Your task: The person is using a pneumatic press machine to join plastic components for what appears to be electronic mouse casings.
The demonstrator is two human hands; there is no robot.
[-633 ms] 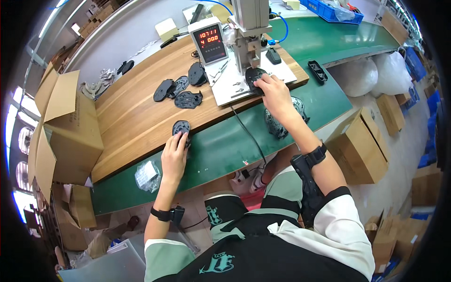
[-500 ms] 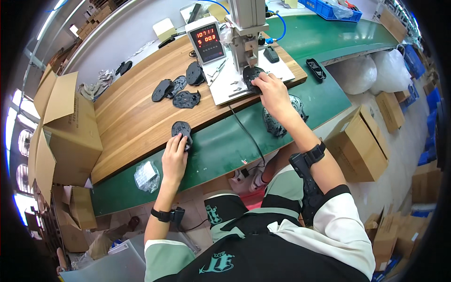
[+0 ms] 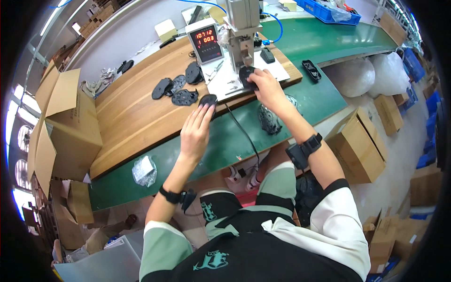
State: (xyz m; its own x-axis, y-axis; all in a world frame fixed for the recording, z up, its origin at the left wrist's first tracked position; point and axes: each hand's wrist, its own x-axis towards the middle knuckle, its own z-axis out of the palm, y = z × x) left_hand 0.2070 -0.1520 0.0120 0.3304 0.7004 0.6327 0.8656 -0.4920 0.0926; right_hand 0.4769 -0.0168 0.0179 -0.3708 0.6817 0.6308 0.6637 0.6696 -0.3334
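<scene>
My right hand (image 3: 269, 90) pinches a black mouse-shaped plastic shell (image 3: 247, 77) on the white base plate (image 3: 225, 87), just below the metal head of the press (image 3: 242, 47). My left hand (image 3: 196, 130) has its fingers on another black oval plastic shell (image 3: 208, 99) at the front edge of the wooden board, beside the plate. The underside of that shell is hidden. Several black plastic shells (image 3: 184, 97) lie on the board left of the press. Under my right forearm, dark shells in clear plastic (image 3: 269, 120) are partly covered.
A counter box with a red display (image 3: 206, 43) stands beside the press. Open cardboard boxes flank the bench, one at left (image 3: 73, 136) and one at right (image 3: 359, 148). A clear plastic bag (image 3: 144, 171) and a black tray (image 3: 311, 70) lie on the green table. A cable (image 3: 243, 126) crosses the front.
My left hand has moved right and away from me with its shell, closer to the press plate. The right hand's shell has turned slightly under the press. The red display's reading has changed.
</scene>
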